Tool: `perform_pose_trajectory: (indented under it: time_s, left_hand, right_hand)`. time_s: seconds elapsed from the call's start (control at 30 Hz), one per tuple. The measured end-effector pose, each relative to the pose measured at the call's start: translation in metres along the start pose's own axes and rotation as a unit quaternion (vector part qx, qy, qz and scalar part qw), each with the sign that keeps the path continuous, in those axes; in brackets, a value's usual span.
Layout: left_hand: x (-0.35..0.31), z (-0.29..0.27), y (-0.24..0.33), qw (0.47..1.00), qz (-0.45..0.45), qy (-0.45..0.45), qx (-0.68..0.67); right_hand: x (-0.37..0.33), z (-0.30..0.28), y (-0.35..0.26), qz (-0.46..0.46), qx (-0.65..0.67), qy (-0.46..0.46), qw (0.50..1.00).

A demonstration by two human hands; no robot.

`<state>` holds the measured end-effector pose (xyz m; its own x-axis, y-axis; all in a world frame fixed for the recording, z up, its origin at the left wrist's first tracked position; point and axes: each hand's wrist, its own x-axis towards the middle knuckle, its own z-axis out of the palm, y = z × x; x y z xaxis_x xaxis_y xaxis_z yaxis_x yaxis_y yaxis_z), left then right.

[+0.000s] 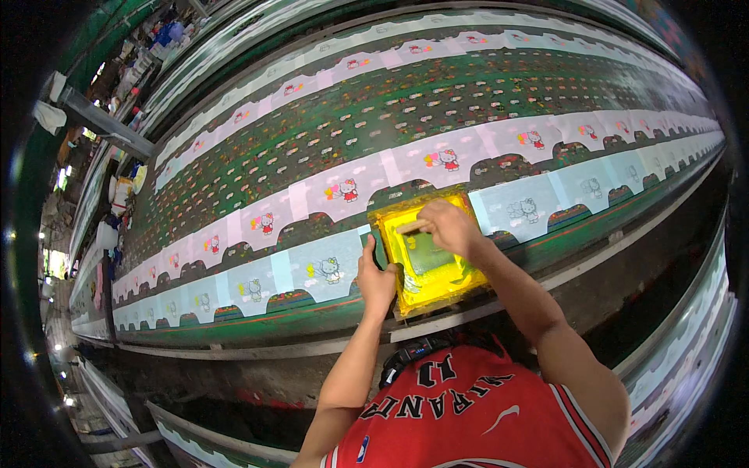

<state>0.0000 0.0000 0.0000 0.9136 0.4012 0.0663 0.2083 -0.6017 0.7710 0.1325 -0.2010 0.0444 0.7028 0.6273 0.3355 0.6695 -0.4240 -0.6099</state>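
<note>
A screen-printing frame (427, 301), yellow with a greenish mesh window, lies tilted over the row of light blue cut pieces (300, 277) on the long green table. My left hand (376, 282) grips its left edge, thumb toward the frame and index finger pointing up along the side. Inside the frame, my right hand (452, 228) is closed round a small pale squeegee (409, 227), with yellow ink (412, 242) on the mesh beside it. Blue pieces left of the frame carry a cartoon cat with yellow patches; those to the right show mostly a grey outline. The print under the frame is hidden.
Beyond the blue row runs a row of pink pieces (406, 164) with red and yellow cat prints. The green table (312, 134) is speckled with old ink and bears more rows farther back. A pale rail (437, 321) edges its near side. A metal post (109, 121) stands at left.
</note>
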Motion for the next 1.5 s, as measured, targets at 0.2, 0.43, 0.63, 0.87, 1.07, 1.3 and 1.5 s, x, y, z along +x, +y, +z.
perform_pose_trajectory:
  time_s: [0.2, 0.43, 0.63, 0.87, 1.07, 1.3, 1.5]
  left_hand:
    - [-0.005, -0.003, 0.006, 1.0, -0.029, -0.007, -0.008]
    - [-0.003, -0.005, 0.014, 0.996, -0.055, -0.01, -0.074]
    - [-0.009, 0.023, 0.069, 0.991, -0.031, 0.009, -0.132]
    - [-0.02, 0.139, 0.144, 0.985, -0.029, 0.016, -0.172]
    - [-0.033, 0.193, 0.181, 0.991, -0.059, 0.007, -0.119]
    - [-0.033, 0.205, 0.179, 0.992, -0.088, 0.003, -0.09]
    - [-0.034, 0.209, 0.177, 0.996, -0.068, 0.001, -0.06]
  right_hand:
    - [-0.023, 0.001, -0.013, -0.046, -0.018, -0.014, 0.999]
    - [-0.117, -0.002, -0.068, -0.023, -0.04, -0.003, 0.999]
    - [-0.123, -0.054, -0.035, -0.025, -0.035, -0.026, 0.999]
    - [-0.174, -0.15, 0.041, 0.011, -0.077, -0.021, 0.997]
    - [-0.206, -0.191, 0.091, 0.005, -0.063, -0.026, 0.998]
    - [-0.216, -0.196, 0.106, -0.012, -0.043, -0.021, 0.999]
    - [-0.225, -0.206, 0.096, -0.018, -0.028, -0.019, 0.999]
